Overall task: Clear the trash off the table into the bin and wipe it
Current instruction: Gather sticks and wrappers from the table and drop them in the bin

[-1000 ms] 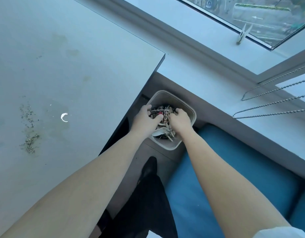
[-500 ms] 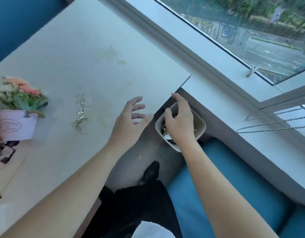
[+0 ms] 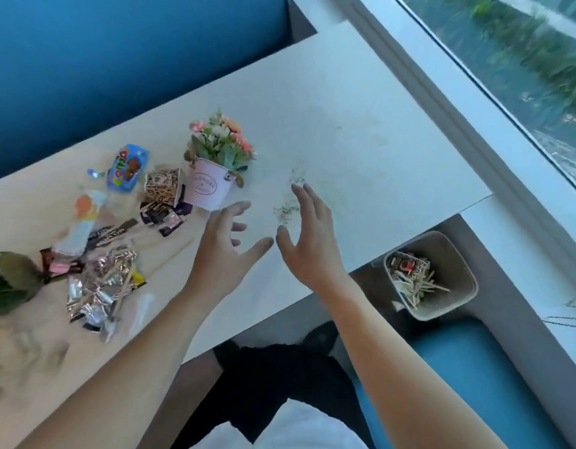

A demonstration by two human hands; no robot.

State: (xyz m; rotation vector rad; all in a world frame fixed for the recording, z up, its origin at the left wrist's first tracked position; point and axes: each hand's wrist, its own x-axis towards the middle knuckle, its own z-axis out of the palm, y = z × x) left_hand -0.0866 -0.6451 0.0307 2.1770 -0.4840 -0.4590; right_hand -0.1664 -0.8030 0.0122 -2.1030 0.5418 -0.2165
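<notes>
Your left hand (image 3: pixel 221 241) is open just in front of the pot (image 3: pixel 208 186), fingers spread and loosely bent, holding nothing; its thumb points toward your right hand (image 3: pixel 309 244). That hand is open too and holds nothing, fingers nearly straight, over the table (image 3: pixel 361 131) to the right of the pot. You cannot tell from this view whether either palm touches the tabletop. Crumbs (image 3: pixel 288 212) lie scattered right of the pot, between and just beyond your two hands, with your right fingertips (image 3: pixel 299 192) beside the far end of the patch. The pot is pink, stands upright and carries pink and white flowers. The trash lies left of it: a patterned cup (image 3: pixel 161 186) tipped on its side and touching the pot, a blue pouch (image 3: pixel 127 168) further left, dark wrappers (image 3: pixel 165 218) just in front of the cup, a white and orange packet (image 3: pixel 82 222) beyond those, crumpled foil (image 3: pixel 102 286) nearer to you, and thin sticks (image 3: pixel 173 254) between the foil and your left forearm. A green bundle (image 3: pixel 8 280) sits far left of the pot at the frame edge, too blurred to name. The bin (image 3: pixel 451 254) stands on the floor well to the right of the pot, past the table's near right corner, with sticks and wrappers inside. A blue bench (image 3: pixel 474 367) lies under your right arm, on the near side of the bin.
</notes>
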